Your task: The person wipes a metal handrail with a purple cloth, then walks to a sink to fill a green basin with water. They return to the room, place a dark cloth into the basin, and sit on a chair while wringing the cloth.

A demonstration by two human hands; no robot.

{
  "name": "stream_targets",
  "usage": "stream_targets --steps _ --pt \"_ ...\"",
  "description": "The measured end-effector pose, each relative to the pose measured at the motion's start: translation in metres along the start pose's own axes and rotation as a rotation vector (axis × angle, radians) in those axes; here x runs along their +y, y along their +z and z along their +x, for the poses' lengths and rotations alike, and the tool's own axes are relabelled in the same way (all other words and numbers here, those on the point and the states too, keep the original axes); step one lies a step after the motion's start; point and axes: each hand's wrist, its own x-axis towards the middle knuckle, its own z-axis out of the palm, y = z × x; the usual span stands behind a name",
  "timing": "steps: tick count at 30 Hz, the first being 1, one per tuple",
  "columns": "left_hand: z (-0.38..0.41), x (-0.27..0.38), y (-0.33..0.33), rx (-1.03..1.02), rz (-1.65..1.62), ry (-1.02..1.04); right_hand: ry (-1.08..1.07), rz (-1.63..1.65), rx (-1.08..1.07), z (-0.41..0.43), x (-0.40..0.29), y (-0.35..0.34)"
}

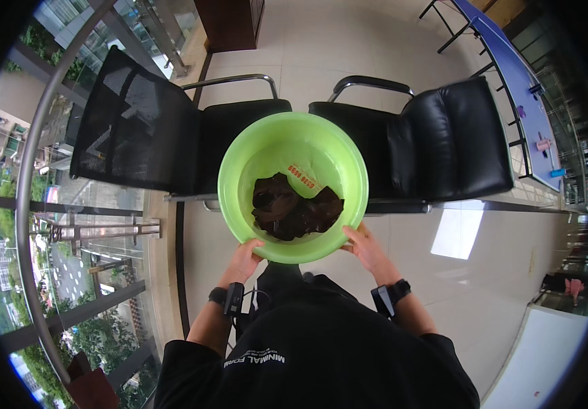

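A light green plastic basin is in front of me, over the seats of two black chairs. My left hand grips its near rim on the left, with the thumb over the edge. On the right, my right hand holds the same rim, thumb on top and fingers underneath. Dark brown, wet-looking cloth lies crumpled in the bottom, seemingly in some clear water. Red writing is printed on the basin floor. Whether the basin rests on the seats or is held just above them, I cannot tell.
A black mesh chair stands left and a black padded chair right, seats facing. Past the left chair are a metal handrail and glass. A blue table with small items is at far right; a dark wooden cabinet stands ahead.
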Motion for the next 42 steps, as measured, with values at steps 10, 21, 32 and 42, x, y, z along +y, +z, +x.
stream_targets --steps 10,21,32,42 --pt "0.153 0.082 -0.02 0.019 -0.036 -0.039 0.253 0.028 0.383 0.02 0.005 -0.061" --pt "0.296 0.131 -0.04 0.071 -0.165 -0.092 0.419 0.142 0.513 0.012 0.021 -0.089" --pt "0.351 0.084 -0.068 0.138 -0.271 -0.089 0.565 0.049 0.609 0.037 0.023 -0.091" --pt "0.353 0.065 -0.07 0.361 -0.312 -0.166 0.528 0.193 0.614 0.045 0.054 -0.112"
